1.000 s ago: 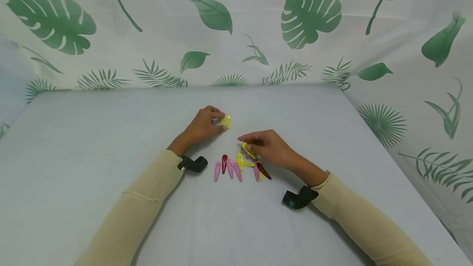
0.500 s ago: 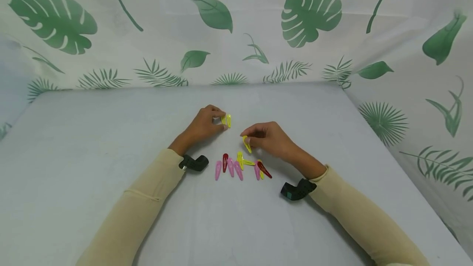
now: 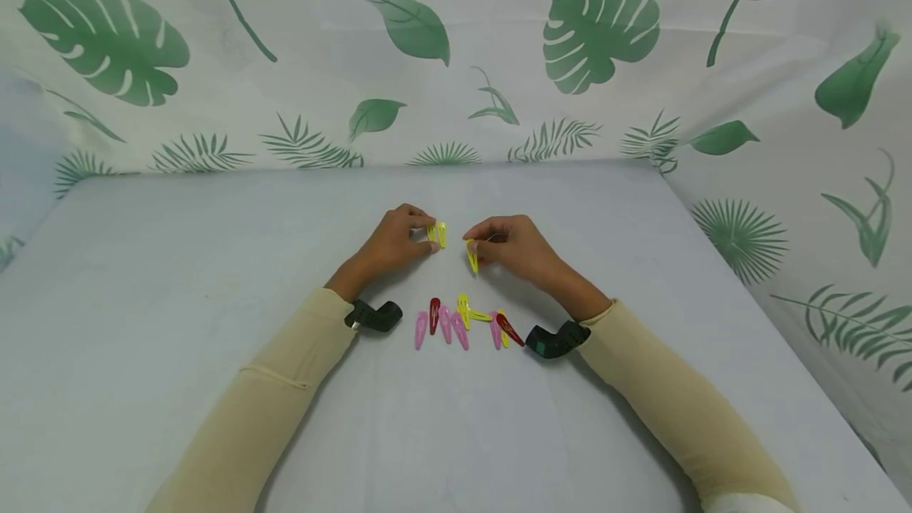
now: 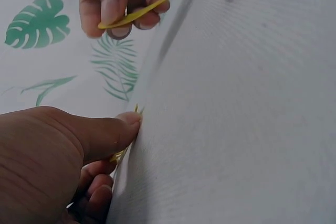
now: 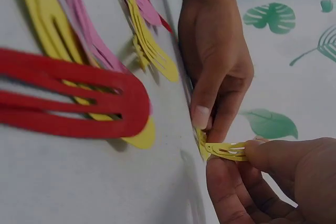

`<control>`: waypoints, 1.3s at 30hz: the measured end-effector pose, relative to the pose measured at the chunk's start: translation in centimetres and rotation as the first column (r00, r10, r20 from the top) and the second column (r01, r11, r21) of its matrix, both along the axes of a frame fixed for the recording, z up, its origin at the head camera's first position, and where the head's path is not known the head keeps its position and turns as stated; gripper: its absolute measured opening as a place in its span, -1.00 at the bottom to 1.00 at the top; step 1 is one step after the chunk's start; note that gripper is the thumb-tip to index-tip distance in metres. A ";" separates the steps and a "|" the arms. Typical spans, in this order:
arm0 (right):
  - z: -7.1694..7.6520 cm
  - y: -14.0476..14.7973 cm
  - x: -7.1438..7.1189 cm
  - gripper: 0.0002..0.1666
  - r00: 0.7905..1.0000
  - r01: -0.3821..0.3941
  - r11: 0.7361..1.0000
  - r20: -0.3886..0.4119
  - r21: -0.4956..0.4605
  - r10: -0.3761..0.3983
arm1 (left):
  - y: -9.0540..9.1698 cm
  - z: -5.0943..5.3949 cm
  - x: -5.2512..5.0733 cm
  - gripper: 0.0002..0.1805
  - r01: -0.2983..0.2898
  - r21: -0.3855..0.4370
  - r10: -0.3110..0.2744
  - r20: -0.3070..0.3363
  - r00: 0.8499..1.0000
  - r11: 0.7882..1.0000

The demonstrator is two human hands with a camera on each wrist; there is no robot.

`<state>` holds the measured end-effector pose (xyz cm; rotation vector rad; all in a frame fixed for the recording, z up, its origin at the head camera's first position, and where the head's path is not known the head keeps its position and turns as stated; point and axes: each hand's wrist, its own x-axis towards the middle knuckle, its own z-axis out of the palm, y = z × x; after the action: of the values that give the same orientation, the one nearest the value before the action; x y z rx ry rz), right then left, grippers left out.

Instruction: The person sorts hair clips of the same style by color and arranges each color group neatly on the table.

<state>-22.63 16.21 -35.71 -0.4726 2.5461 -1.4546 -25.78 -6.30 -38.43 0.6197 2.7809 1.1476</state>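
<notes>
Hand, left: I pinched the yellow pair.
Pair's long axis: it ran away from me.
Yellow clip: it was just right of the pair, slightly nearer me, almost parallel.
Hand, right: I pinched that clip's far end.

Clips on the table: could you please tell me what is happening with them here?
A person's right hand pinches one yellow clip, close to the left hand, which holds other yellow clips. Nearer the person, pink clips, red clips and more yellow ones lie in a loose row on the table, some overlapping.
</notes>
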 end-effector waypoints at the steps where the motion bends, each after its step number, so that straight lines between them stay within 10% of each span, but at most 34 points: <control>1: 0.0 -0.1 -0.2 -0.79 1.000 0.004 1.000 0.001 0.001 -0.004 | 0.0 0.0 0.0 -0.49 0.000 -0.003 0.000 0.000 1.000 1.000; 39: -1.1 -2.9 -4.9 -0.82 0.995 0.092 0.986 -0.034 0.142 -0.088 | -0.1 0.0 -0.1 -0.48 0.011 -0.004 -0.011 0.001 1.000 1.000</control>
<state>-27.53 13.34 -36.77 -0.3623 2.7029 -1.2886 -25.85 -6.38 -38.42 0.6334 2.7750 1.1391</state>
